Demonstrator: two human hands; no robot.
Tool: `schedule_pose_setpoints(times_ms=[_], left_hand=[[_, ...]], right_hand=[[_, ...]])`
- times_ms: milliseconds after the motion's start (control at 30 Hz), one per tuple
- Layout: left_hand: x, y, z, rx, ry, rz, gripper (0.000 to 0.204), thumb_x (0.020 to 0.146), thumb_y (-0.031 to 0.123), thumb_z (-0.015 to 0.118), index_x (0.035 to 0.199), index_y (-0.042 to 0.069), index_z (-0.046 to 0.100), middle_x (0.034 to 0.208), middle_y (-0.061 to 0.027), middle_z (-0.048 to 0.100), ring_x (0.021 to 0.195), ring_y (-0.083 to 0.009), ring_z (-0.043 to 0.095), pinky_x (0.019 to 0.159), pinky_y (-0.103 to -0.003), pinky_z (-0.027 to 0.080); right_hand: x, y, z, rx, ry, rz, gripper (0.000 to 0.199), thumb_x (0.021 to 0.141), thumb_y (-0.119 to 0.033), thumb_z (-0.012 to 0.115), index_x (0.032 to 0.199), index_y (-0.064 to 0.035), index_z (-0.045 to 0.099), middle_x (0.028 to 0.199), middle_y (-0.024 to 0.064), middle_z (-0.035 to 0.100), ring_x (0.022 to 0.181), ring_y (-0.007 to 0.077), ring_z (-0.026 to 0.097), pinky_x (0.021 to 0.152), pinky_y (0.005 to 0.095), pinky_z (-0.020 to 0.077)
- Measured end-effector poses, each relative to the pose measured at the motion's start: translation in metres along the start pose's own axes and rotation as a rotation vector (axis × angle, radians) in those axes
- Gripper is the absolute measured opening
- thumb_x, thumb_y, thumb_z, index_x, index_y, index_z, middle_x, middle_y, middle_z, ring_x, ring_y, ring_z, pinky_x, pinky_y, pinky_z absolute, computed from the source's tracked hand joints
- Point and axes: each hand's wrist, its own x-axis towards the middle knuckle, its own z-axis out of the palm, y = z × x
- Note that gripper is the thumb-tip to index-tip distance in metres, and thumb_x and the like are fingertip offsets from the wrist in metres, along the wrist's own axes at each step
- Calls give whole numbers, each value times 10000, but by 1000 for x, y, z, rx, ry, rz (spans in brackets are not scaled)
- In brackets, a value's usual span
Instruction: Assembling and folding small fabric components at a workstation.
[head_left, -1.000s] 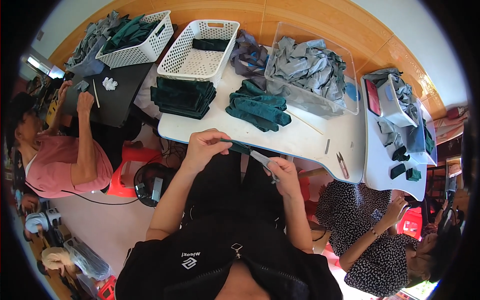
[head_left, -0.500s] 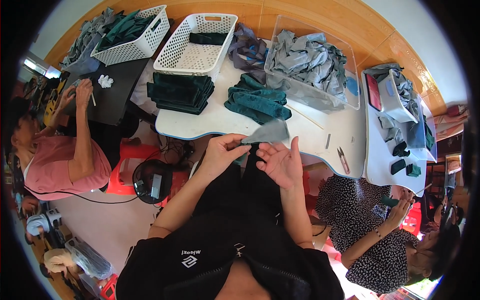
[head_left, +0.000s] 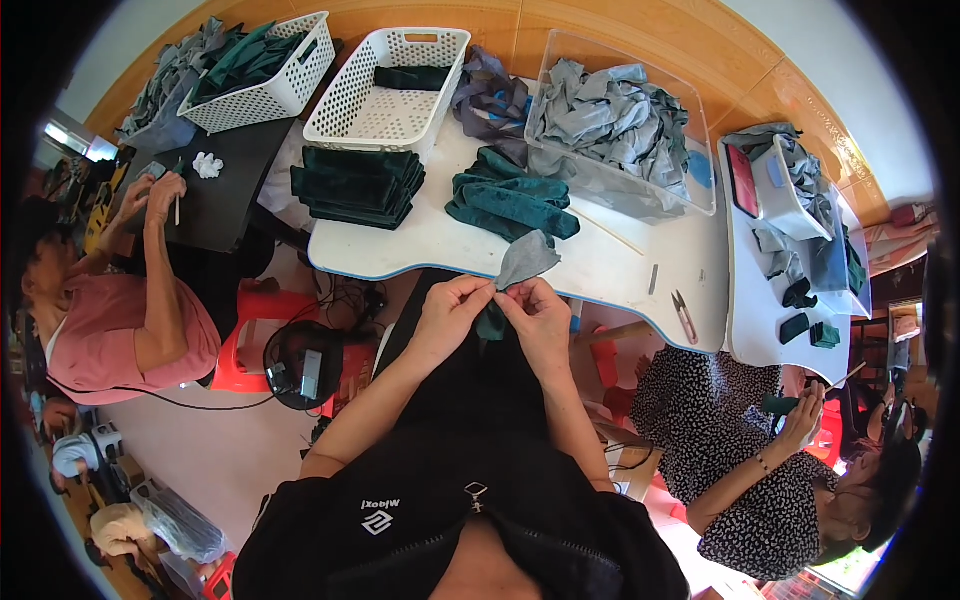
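Note:
A small fabric piece [head_left: 527,259] is held over my lap, just off the table's front edge. Its grey side flares up above my fingertips, and a dark green part hangs below them. My left hand [head_left: 450,322] pinches it between thumb and fingers. Close against it, my right hand [head_left: 537,325] pinches the same piece, with the fingertips of both hands nearly touching. Beyond them on the table lie loose green velvet pieces [head_left: 510,200]. Farther left stands a neat stack of dark green fabric [head_left: 358,187].
On the white table [head_left: 625,275] are a white perforated basket [head_left: 330,128], a clear bin [head_left: 700,190] of grey fabric, a thin stick [head_left: 607,232] and thread snips [head_left: 686,318]. One person sits at the left, another [head_left: 745,480] at the right. A black fan [head_left: 300,362] stands at lower left.
My right hand has closed from open, spread fingers onto the fabric piece and moved left beside my left hand. The grey flap now stands more upright.

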Motion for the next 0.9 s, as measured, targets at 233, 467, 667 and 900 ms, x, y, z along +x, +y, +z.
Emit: schedule_pose_setpoints(times_ms=[233, 467, 667, 900], left_hand=[[-32, 19, 27, 391, 75, 321, 114, 1213, 42, 893, 1280, -42, 931, 1125, -192, 857, 960, -375, 870, 844, -446, 675], [-15, -1, 17, -390, 39, -293, 314, 1302, 198, 881, 1530, -11, 926, 1267, -73, 940, 1098, -169, 892, 961, -399, 750], [11, -6, 0, -665, -29, -291, 279, 1264, 235, 962, 1452, 35, 911, 1253, -35, 937, 1104, -114, 880, 983, -310, 725], [-8, -14, 38, -716, -50, -385, 308, 1240, 114, 960, 1525, 23, 885, 1427, -85, 919, 1246, -206, 901, 1106, -424, 747]], right_hand=[[-2, 35, 2, -217, 215, -193, 205, 1160, 18, 880, 1365, 31, 877, 1136, 42, 858, 1008, 153, 802, 959, 317, 644], [1, 41, -2, 93, 133, -133, 224, 1230, 53, 836, 1442, 44, 906, 1310, 15, 841, 1131, 105, 749, 1050, 280, 585], [-16, 32, 8, -73, 34, -78, 192, 1222, -10, 861, 1406, 42, 877, 1288, 47, 828, 1135, 154, 794, 1035, 333, 637], [-13, 59, 1, -122, 172, 71, 224, 1212, -22, 863, 1429, 20, 897, 1334, 69, 837, 1187, 163, 803, 1058, 348, 646]])
